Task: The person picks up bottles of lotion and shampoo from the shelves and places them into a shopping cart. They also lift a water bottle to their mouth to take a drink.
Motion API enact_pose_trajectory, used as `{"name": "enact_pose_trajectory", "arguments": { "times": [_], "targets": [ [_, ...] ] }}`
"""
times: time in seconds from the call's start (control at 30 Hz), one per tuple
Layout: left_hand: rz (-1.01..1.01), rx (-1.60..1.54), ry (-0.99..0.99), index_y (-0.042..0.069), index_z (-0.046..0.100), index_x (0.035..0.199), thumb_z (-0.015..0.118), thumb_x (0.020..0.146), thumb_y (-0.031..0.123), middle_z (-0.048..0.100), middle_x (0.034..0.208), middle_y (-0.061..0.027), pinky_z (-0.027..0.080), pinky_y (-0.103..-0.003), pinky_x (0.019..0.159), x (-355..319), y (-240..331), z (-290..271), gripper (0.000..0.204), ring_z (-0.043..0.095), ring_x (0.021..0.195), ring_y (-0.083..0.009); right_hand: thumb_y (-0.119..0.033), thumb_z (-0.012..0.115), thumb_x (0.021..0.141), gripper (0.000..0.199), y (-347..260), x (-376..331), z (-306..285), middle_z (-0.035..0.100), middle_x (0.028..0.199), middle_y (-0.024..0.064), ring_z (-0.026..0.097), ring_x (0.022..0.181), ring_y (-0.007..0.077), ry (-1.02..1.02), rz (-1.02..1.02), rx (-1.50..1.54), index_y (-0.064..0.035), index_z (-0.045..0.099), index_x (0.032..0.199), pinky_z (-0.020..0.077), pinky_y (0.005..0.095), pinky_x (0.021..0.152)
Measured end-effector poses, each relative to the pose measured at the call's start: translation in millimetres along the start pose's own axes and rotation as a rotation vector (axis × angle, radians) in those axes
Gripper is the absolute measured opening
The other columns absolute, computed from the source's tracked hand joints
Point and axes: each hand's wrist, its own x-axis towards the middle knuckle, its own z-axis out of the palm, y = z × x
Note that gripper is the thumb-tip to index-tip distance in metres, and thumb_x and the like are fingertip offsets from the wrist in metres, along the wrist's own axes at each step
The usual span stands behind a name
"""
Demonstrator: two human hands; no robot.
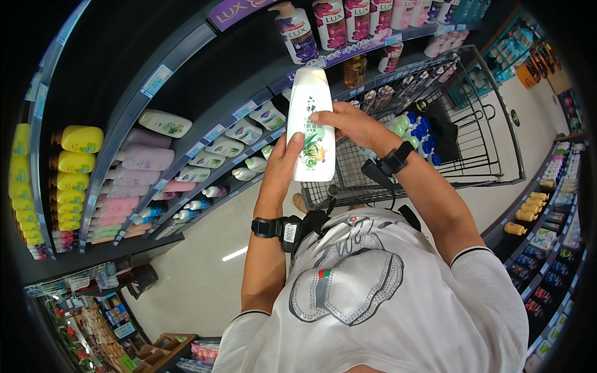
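1. Head view: the white bottle [312, 124] is upright at chest height, label toward the face, before the shelf [205, 133].
2. Left hand [281, 165] grips its lower side, steadying it.
3. Right hand [351, 124] clasps the middle; the cart [472, 124] stands just behind.

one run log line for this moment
left hand: grips white bottle lower side | right hand: grips its right side | bottle: upright, above shopping cart
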Motion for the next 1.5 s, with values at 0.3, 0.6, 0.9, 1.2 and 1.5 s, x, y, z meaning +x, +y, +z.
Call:
{"name": "enact_pose_trajectory", "arguments": {
  "times": [0.3, 0.6, 0.9, 1.2, 1.5],
  "targets": [
    [0.304, 0.583, 0.1, -0.002, 0.025, 0.156, 0.087, 0.075, 0.047, 0.043, 0.144, -0.0273, 0.047, -0.044, 0.105, -4, 18, 5, 0.113, 0.052, 0.131, -0.0372, -0.042, 0.068, 0.095, 0.056, -2, 7, 28, 0.069, 0.105, 0.0109, 0.069, 0.089, 0.0185, 0.11, -0.214, -0.231, 0.0041, 0.061, 0.125, 0.058, 0.0311, 0.077],
    [0.001, -0.64, -0.051, 0.001, 0.04, 0.147, 0.054, 0.091, 0.059, 0.06, 0.124, -0.02, 0.061, -0.041, 0.082, -18, 23, -24, 0.082, 0.068, 0.103, -0.0309, -0.052, 0.05, 0.105, 0.06, -53, -25, 70, 0.066, 0.093, 0.0104, 0.069, 0.077, 0.0174, -0.072, -0.12, -0.256, 0.0049, 0.061, 0.122, 0.0578, 0.0282, 0.064],
    [0.086, -0.976, -0.269, -0.001, 0.04, 0.149, 0.049, 0.088, 0.071, 0.057, 0.131, -0.026, 0.065, -0.048, 0.077, -21, 18, -45, 0.095, 0.069, 0.104, -0.0362, -0.047, 0.048, 0.106, 0.053, -58, -23, 80, 0.067, 0.08, 0.006, 0.067, 0.062, 0.0119, -0.074, -0.198, -0.242, 0.0023, 0.067, 0.111, 0.0482, 0.0223, 0.051],
    [0.127, -1.091, -0.303, 0.0, 0.037, 0.153, 0.047, 0.089, 0.071, 0.053, 0.14, -0.0289, 0.066, -0.052, 0.078, -28, 17, -61, 0.096, 0.065, 0.115, -0.0401, -0.045, 0.047, 0.106, 0.05, -60, -15, 95, 0.067, 0.08, 0.0055, 0.064, 0.062, 0.0108, -0.105, -0.199, -0.259, 0.0005, 0.068, 0.106, 0.0484, 0.0232, 0.052],
    [0.148, -1.119, -0.295, 0.0, 0.036, 0.152, 0.053, 0.087, 0.071, 0.053, 0.138, -0.0302, 0.066, -0.054, 0.077, -26, 7, -76, 0.098, 0.068, 0.107, -0.0392, -0.047, 0.046, 0.105, 0.053, -55, 0, 105, 0.065, 0.079, 0.0044, 0.062, 0.062, 0.0102, -0.123, -0.173, -0.278, 0.0007, 0.069, 0.11, 0.049, 0.0232, 0.052]
  ]
}}
